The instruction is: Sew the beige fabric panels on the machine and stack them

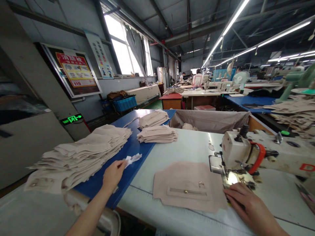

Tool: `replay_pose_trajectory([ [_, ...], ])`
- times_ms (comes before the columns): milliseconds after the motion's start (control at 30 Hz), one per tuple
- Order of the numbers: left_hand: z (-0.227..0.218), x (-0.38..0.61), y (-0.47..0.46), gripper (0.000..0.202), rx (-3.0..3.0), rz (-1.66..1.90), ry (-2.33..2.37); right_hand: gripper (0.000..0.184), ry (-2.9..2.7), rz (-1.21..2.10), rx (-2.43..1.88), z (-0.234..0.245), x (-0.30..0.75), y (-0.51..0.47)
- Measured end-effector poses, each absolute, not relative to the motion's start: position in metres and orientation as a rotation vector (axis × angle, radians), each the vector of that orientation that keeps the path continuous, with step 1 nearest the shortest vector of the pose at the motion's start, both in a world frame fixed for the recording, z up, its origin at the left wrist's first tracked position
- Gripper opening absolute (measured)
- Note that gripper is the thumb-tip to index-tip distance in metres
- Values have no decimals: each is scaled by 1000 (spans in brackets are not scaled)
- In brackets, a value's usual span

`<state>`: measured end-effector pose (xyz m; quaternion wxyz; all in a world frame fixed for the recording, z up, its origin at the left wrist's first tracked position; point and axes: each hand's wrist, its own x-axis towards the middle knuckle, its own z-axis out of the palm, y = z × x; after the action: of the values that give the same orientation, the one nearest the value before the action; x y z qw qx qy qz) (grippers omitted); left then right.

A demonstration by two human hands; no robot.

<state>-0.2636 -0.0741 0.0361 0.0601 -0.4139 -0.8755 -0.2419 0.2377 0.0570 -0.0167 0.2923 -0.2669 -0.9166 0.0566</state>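
My left hand (115, 174) is over the blue table, thumb and fingers pinched on a small bunch of white labels (133, 159). A beige fabric panel (169, 178) lies flat on the pale sewing table, with a long zipped slot (188, 191) and a small metal ring on it. Its right edge reaches the lit needle area of the sewing machine (235, 147). My right hand (248, 205) is closed at that edge, just in front of the needle area; the thumb is partly hidden. Left of my left hand is a large stack of beige panels (91, 152).
Two smaller piles of beige pieces, a nearer one (157, 133) and a farther one (154, 118), sit beyond my left hand. A cloth-lined bin (211, 119) borders the table's far side. A green fan (297, 82) and more fabric stand at right. A person works far back.
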Motion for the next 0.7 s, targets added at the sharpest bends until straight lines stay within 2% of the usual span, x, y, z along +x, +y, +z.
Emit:
replay_pose_trajectory([
  [133,38,-264,-75,38,-1230,-761,-2660,24,-2442,187,-721,-15,236,57],
  [533,47,-260,-76,24,-1208,-759,-2644,25,-2441,239,-776,-13,234,54],
  [700,48,-265,-74,30,-1232,-814,-2717,27,-2450,250,-787,-10,232,52],
])
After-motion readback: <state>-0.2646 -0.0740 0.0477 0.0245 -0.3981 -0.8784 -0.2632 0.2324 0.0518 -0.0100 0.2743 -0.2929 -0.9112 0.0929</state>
